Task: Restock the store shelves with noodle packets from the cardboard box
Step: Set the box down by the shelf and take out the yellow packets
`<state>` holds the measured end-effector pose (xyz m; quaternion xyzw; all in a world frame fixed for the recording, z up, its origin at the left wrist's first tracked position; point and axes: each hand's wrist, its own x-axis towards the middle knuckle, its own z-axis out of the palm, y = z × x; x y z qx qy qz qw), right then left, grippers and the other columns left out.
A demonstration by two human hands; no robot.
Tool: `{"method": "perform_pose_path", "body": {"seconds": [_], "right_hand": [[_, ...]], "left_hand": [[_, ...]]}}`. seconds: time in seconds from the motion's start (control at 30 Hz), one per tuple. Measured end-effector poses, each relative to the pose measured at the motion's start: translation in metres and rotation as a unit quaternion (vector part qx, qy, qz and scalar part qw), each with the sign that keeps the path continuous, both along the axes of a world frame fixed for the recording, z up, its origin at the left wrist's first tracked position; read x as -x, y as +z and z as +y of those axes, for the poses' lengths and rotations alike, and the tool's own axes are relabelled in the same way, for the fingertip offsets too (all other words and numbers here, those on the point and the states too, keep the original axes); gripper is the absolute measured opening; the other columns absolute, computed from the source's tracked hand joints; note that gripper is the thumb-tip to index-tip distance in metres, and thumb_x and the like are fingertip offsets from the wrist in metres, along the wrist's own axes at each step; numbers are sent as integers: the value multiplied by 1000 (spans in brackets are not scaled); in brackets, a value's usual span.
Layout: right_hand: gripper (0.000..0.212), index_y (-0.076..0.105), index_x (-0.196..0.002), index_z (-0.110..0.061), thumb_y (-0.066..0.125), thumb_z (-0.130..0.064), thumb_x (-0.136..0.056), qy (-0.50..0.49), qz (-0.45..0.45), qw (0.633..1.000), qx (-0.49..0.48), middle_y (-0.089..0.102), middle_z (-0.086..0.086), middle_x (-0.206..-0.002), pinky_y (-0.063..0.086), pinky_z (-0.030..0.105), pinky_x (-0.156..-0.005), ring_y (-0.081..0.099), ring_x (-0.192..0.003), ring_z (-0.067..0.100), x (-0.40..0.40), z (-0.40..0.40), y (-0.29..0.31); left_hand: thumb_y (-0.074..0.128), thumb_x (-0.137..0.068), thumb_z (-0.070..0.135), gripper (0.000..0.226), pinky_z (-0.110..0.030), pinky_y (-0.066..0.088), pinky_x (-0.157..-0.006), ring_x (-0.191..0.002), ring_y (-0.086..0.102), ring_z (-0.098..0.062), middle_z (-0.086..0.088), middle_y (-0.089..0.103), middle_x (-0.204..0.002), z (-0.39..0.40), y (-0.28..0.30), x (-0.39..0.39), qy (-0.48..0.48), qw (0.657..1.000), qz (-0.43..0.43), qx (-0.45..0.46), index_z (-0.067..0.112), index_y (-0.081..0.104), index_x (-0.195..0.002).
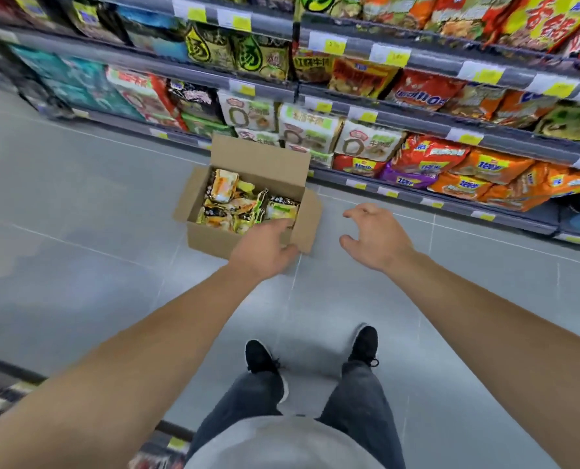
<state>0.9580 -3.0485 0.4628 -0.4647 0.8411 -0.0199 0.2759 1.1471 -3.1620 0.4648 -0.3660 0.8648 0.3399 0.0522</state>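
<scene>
Over the open cardboard box [248, 204] both hands are held empty — left hand [265, 250] and right hand [373, 236] loosely spread. A noodle packet [226, 189] is probably to be gripped next — none is lifted yet.

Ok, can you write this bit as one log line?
step: reach | left hand: open, over brown cardboard box | right hand: open, empty | yellow noodle packets: in box | box: on grey floor

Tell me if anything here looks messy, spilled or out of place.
Nothing spilled or damaged. The noodle packets lie jumbled at mixed angles inside the open cardboard box on the floor, and the orange packs on the bottom shelf are heaped loosely rather than faced.
</scene>
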Motion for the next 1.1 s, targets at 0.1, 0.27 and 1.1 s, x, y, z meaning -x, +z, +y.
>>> {"method": "perform_pose_path", "body": {"seconds": [0.1,0.27,1.1], "right_hand": [[56,45,-143,-21,53,-39,-91,-9,0,1000,-5,42,3,-144,39,39,-108,36,-134,28,-21,-34,-2],[52,46,-142,-22,52,-37,-92,-4,-7,1000,-17,42,6,-141,42,42,-105,37,-132,29,-42,-103,-18],[55,46,-139,-21,54,-36,-86,-97,-146,976,-131,47,4,-138,45,43,-101,44,-127,28,-25,-319,-304]], "left_hand": [[60,-91,28,53,-29,45,-73,-98,64,-31,-14,68,-108,-37,-4,-30,12,1000,-23,-11,17,48,-141],[58,-90,29,53,-32,50,-90,-109,61,-25,-5,64,-125,-102,-28,-49,36,999,-36,-10,22,48,-141],[56,-91,33,57,-34,54,-81,-76,61,-19,-7,67,-117,-346,-284,23,-12,978,-180,-103,26,41,-145]]}}
